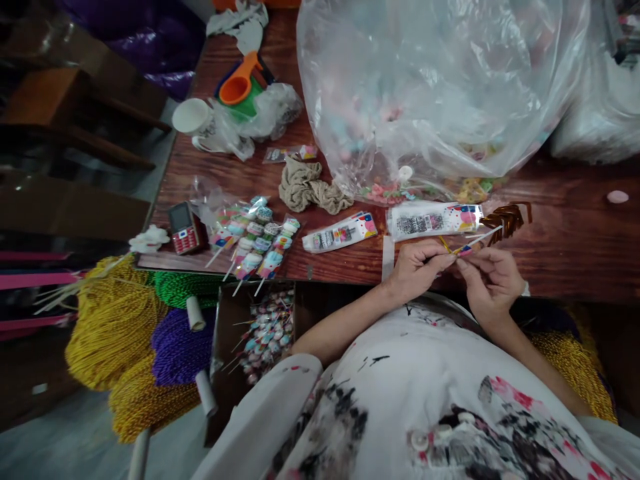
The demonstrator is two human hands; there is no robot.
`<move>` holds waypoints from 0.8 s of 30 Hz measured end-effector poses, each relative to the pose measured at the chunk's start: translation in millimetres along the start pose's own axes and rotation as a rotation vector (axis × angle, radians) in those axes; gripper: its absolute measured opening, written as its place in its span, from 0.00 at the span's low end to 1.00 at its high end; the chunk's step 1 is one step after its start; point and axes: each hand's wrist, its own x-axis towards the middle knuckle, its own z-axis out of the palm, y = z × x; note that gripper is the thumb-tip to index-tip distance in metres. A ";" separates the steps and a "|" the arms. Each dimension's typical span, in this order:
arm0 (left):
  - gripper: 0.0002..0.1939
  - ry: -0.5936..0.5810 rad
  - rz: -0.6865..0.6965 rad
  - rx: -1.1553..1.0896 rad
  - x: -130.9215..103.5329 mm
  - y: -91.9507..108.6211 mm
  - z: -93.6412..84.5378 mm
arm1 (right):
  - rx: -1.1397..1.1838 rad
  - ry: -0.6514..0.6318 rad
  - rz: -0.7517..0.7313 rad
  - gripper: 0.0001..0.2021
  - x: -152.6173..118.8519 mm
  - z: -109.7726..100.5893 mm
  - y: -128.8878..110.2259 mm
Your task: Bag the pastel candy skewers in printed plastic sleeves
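My left hand and my right hand meet at the table's near edge, both closed in a pinch with fingertips almost touching. Between them a white stick slants up to the right from the printed end of a candy wrapper. A short gold twist tie pokes up by my left fingertips. My fingers cover the wrapped candy and most of the tie. Just beyond lie a stack of printed clear bags and a bunch of gold-brown ties.
A big clear bag of candies fills the table's back. Wrapped candy skewers, a phone, a crumpled cloth and more printed bags lie left. Below stand a box of candy skewers and yellow cord bundles.
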 end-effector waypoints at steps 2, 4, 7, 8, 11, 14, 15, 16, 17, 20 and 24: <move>0.14 -0.009 0.023 0.011 0.6 0.6 0.4 | 0.005 -0.013 0.063 0.07 -0.4 -1.1 -0.9; 0.15 -0.014 0.052 0.035 1.9 2.1 1.4 | 0.049 -0.070 0.191 0.05 1.7 -3.8 0.9; 0.16 -0.027 0.089 0.098 5.4 6.5 3.7 | 0.240 -0.150 0.375 0.07 9.7 -9.8 8.4; 0.16 -0.040 0.089 0.110 6.8 8.6 4.2 | 0.303 -0.198 0.401 0.07 13.7 -12.8 10.9; 0.16 -0.127 -0.074 0.009 9.5 15.9 3.7 | 0.305 -0.474 0.304 0.08 28.0 -25.9 12.2; 0.15 -0.303 -0.462 -0.238 8.7 23.6 0.4 | -0.009 -0.730 -0.134 0.06 40.6 -41.8 -0.3; 0.13 -0.367 -0.575 -0.310 7.8 25.7 -1.0 | -0.121 -0.762 -0.334 0.06 43.3 -46.3 -6.8; 0.12 -0.424 -0.661 -0.366 7.0 27.2 -2.2 | -0.214 -0.774 -0.534 0.06 45.1 -50.1 -13.9; 0.11 -0.476 -0.721 -0.406 6.3 28.1 -3.3 | -0.276 -0.776 -0.722 0.08 46.0 -53.1 -21.1; 0.11 -0.665 -0.824 -0.443 6.9 27.7 -5.9 | -0.348 -0.798 -1.122 0.10 45.1 -58.5 -39.2; 0.12 -0.898 -0.858 -0.380 12.8 27.0 -9.1 | -0.372 -0.831 -1.125 0.11 35.4 -64.1 -44.2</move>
